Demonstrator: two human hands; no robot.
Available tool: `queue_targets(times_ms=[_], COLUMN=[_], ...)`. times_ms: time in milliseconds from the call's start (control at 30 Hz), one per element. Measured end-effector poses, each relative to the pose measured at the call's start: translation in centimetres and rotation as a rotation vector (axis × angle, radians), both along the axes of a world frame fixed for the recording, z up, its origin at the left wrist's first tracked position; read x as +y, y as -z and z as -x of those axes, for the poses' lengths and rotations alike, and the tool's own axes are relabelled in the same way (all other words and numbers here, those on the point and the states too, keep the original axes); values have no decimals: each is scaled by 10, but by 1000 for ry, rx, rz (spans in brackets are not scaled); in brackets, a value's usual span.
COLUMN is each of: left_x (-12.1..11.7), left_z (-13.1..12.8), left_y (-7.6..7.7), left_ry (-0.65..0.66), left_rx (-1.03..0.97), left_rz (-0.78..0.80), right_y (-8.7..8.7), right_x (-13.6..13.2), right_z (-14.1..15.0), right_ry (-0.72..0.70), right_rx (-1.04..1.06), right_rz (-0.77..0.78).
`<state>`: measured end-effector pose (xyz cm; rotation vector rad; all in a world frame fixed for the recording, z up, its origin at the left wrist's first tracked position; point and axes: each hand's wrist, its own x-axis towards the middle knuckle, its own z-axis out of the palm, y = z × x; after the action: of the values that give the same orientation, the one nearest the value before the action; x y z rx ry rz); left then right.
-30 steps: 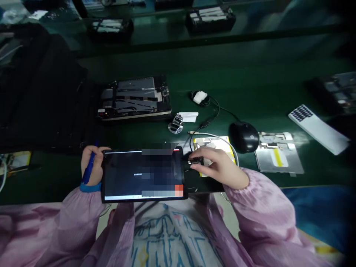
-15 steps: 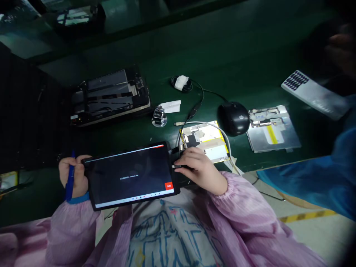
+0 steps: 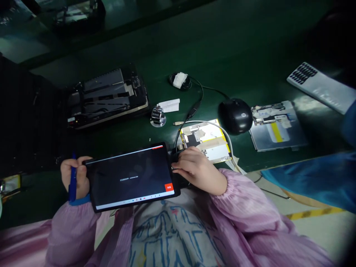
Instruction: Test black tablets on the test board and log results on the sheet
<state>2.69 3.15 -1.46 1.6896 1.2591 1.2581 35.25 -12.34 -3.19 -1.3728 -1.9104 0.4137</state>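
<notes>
A tablet point(image 3: 130, 176) with a lit dark screen and a red button at its lower right is held tilted in front of me. My left hand point(image 3: 75, 176) is closed around its left edge, and a blue pen point(image 3: 72, 183) is tucked between the fingers of that hand. At the tablet's right edge, my right hand point(image 3: 193, 167) pinches a small cable plug, mostly covered by the fingertips. The plug touches the edge; how deep it sits I cannot tell. A thin black cable point(image 3: 177, 142) runs up from beside this hand. Beyond the right hand lies a taped board with yellow edges point(image 3: 207, 139).
A black mouse point(image 3: 236, 115) and a metal plate with yellow tape point(image 3: 278, 128) lie to the right. Opened devices point(image 3: 108, 98) are stacked at the left back. A tally counter point(image 3: 158, 116) and a coiled cable point(image 3: 180, 81) sit mid-table. A blue-clothed person point(image 3: 311, 185) is at right.
My right hand has moved slightly left with the plug, closing the small gap at the tablet's edge. My left hand keeps its hold; the camera view has shifted a little.
</notes>
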Motion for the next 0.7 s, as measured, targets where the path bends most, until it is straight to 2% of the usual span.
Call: queue_targets(times_ms=[167,400,700], left_x=[-2,-6,-7], left_z=[0,9,21], left_y=[0,6,12], left_ry=[38,60,126], left_rx=[-15,-80,-140], left_rz=[31,83,127], right_y=[-6,-8,-9], right_x=[0,-7,-9], right_z=[1,4,4], right_ry=[2,0,-15], right_rx=[-65,-23,-106], right_rz=[6,71,19])
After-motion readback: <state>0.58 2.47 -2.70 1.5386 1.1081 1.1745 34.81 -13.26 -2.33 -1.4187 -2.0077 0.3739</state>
